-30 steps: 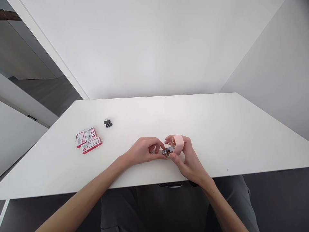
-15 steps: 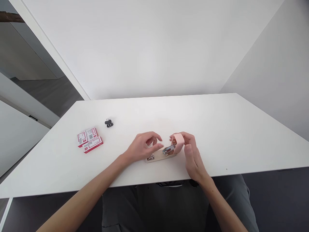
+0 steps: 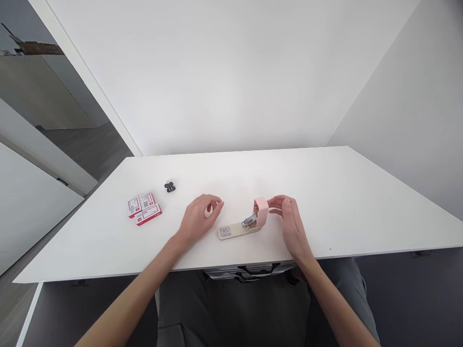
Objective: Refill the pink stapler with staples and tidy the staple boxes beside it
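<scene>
A stapler lies on the desk with its cream base flat and its pink top cover swung up at the right end. Its metal magazine shows between the two, and a patterned metal plate sits at the base's left end. To the left of the stapler, apart from it, is my left hand, thumb and forefinger tips together; anything between them is too small to make out. My right hand is beside the pink cover, thumb and fingers apart, fingertips close to or touching it.
Several small red-and-white boxes lie together on the left of the white desk. Behind them is a small black object with a light tip. A white wall rises behind the desk, and drawers with black handles show below its front edge.
My left hand has moved left, off the stapler base, and its thumb and forefinger have come together. My right hand has drawn slightly away from the pink cover. The camera view has shifted a little.
</scene>
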The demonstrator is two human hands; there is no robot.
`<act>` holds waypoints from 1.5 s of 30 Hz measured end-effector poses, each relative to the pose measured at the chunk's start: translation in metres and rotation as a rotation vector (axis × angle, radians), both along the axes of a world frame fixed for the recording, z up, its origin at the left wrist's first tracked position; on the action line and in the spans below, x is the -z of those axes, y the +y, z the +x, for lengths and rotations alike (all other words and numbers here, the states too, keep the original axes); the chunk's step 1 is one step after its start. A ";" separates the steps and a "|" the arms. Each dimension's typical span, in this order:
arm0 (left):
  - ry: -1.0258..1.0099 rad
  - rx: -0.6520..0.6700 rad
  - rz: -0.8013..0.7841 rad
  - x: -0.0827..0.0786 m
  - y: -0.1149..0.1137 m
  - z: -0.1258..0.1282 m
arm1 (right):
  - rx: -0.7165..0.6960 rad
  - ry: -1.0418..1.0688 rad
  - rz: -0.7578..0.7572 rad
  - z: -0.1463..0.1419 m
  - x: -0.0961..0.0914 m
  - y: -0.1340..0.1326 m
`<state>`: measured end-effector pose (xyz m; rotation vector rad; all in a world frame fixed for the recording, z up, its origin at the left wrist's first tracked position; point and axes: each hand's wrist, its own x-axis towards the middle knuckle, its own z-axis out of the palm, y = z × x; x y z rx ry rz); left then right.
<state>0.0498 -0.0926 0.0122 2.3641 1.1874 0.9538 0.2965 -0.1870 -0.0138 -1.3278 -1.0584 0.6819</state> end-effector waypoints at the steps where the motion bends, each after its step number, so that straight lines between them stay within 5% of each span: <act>1: 0.040 -0.019 0.067 0.001 -0.003 -0.010 | -0.007 -0.004 -0.031 0.006 0.002 0.000; 6: 0.168 -0.355 0.318 0.003 -0.014 -0.071 | -0.003 -0.113 -0.146 0.036 0.011 -0.004; 9: 0.258 -0.632 0.305 0.004 -0.022 -0.103 | 0.005 -0.072 -0.131 0.044 0.014 -0.006; 12: 0.365 -0.708 0.250 0.005 -0.034 -0.119 | -0.005 -0.061 -0.137 0.044 0.013 -0.009; 23: 0.323 -0.290 0.071 0.007 -0.064 -0.114 | -0.014 -0.114 -0.159 0.040 0.006 -0.014; 33: -0.152 -0.334 -0.306 -0.010 -0.073 -0.105 | -0.019 -0.110 -0.143 0.039 0.007 -0.015; 42: -0.247 -0.207 -0.248 -0.005 -0.090 -0.063 | 0.017 -0.137 0.093 0.030 0.001 -0.032; 45: -0.230 -0.156 -0.221 -0.005 -0.092 -0.051 | -0.117 -0.166 0.134 0.018 0.002 -0.048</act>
